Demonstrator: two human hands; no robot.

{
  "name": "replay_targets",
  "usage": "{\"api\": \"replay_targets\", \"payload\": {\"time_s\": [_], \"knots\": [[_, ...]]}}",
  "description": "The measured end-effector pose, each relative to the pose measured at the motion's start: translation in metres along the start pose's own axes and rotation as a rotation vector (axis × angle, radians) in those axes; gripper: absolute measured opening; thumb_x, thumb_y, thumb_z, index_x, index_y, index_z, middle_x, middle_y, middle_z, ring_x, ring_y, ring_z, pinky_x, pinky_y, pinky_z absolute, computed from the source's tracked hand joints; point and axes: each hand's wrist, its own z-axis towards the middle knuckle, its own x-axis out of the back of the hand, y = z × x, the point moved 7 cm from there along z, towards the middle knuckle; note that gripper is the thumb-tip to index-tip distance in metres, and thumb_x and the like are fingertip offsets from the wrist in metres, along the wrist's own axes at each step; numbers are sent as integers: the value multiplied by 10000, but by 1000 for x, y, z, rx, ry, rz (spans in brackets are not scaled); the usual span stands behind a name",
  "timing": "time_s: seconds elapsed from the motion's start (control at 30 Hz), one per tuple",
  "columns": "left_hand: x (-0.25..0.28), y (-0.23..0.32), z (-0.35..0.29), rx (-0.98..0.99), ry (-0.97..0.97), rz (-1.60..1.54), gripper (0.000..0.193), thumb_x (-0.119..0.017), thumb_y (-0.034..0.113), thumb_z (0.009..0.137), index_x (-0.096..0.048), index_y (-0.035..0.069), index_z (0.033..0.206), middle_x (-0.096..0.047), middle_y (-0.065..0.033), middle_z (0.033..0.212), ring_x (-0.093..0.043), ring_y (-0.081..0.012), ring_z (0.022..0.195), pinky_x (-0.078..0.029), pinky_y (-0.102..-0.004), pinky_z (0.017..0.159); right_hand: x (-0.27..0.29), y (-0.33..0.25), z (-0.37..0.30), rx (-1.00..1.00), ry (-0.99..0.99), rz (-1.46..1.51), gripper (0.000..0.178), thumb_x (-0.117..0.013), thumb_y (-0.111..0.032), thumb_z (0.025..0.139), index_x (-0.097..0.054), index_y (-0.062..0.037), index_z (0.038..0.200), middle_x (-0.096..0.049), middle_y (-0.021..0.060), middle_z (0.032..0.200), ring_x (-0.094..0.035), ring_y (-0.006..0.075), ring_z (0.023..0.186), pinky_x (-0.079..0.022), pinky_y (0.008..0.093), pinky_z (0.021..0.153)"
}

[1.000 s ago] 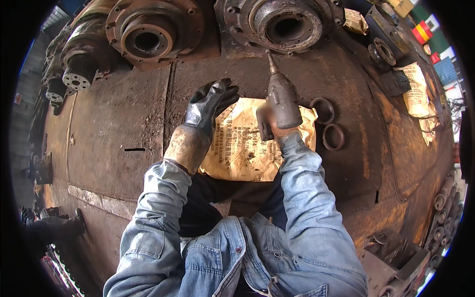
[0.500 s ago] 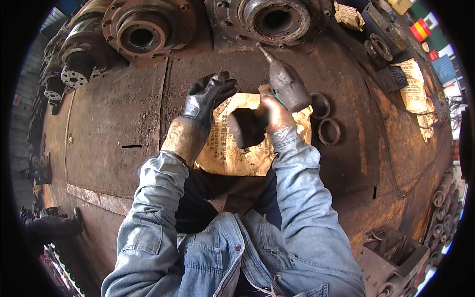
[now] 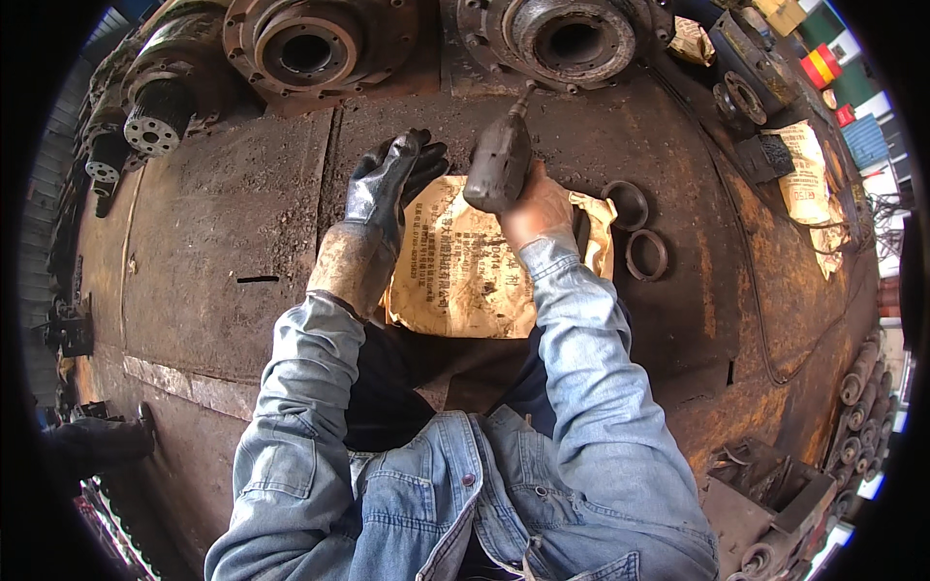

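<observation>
With only my bare right fingers (image 3: 545, 197) clamped on this power tool (image 3: 500, 163), it could twist loose, my gloved left fingers (image 3: 426, 159) being parted, empty.

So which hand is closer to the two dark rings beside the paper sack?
Right. The right hand, holding a dark power tool, is left of the rings; the gloved left hand is farther left, beyond the tool.

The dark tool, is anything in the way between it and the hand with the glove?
No, nothing visible. The gloved left hand is apart from the tool, which the right hand holds, with just a gap between them; the paper lies underneath.
</observation>
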Motion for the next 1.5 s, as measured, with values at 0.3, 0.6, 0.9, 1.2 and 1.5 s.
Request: {"api": "replay_targets", "payload": {"time_s": [0.3, 0.6, 0.9, 1.2, 1.5], "knots": [[25, 16, -8, -91, 61, 52, 722, -702, 495, 891, -523, -49, 1330, -646, -239, 1224, -636, -337, 1151, -466, -440, 1072, -86, 114, 57, 226, 126, 449, 689, -749, -463, 788, -502, -126, 1336, -717, 174, 1020, -698, 356, 967, -560, 430, 838], [46, 24, -8, -102, 113, 92, 701, -679, 517, 899, -542, -17, 1333, -663, -200, 1212, -656, -297, 1119, -471, -426, 1055, -96, 130, 72, -269, -430, 1828, 313, -684, -319, 938, -673, -74, 1132, -715, 61, 1105, -702, 236, 911, -609, 442, 809], [6, 5, 0, -48, 47, 97, 715, -705, 510, 883, -553, -34, 1320, -653, -223, 1214, -654, -314, 1121, -483, -431, 1050, -40, 123, 48, 200, -183, 1035, 285, -626, -134, 882, -609, -30, 1147, -602, 4, 965, -563, 139, 862, -460, 303, 803], [5, -26, 13, 14, 18, 73, 645, -726, 404, 899, -540, -45, 1323, -654, -225, 1217, -671, -310, 1088, -523, -403, 1004, -37, 108, 39, 109, -232, 1220, 212, -594, -89, 844, -595, -25, 1045, -538, -5, 813, -511, 119, 728, -420, 262, 698], [-9, -31, 17, -19, 0, 177, 691, -693, 466, 906, -514, -25, 1357, -617, -230, 1279, -628, -329, 1162, -496, -442, 1036, 49, 25, 18, 624, 170, 129, 589, -591, -111, 909, -430, -135, 1475, -582, 124, 1296, -567, 299, 1155, -463, 363, 1003]]}}
